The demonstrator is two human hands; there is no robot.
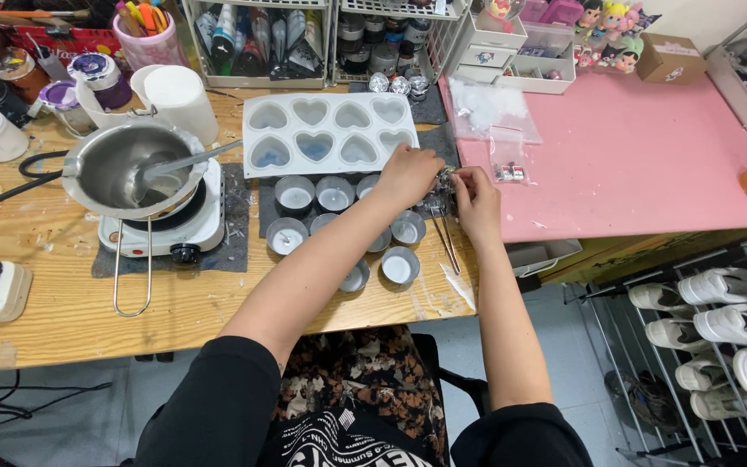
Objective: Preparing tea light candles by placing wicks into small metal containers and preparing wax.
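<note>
Nearest the person, small round tins (398,266) of pale wax sit just below both hands, the left hand (408,173) and right hand (475,201) pinched together on a small clear mould (443,183), best kept level, with the heart-shaped tray (330,130) just beyond.

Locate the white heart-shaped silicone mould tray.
In the head view, the white heart-cavity silicone mould tray lies centre-table, behind the small round metal cups, right of the steel melting pot.
</note>
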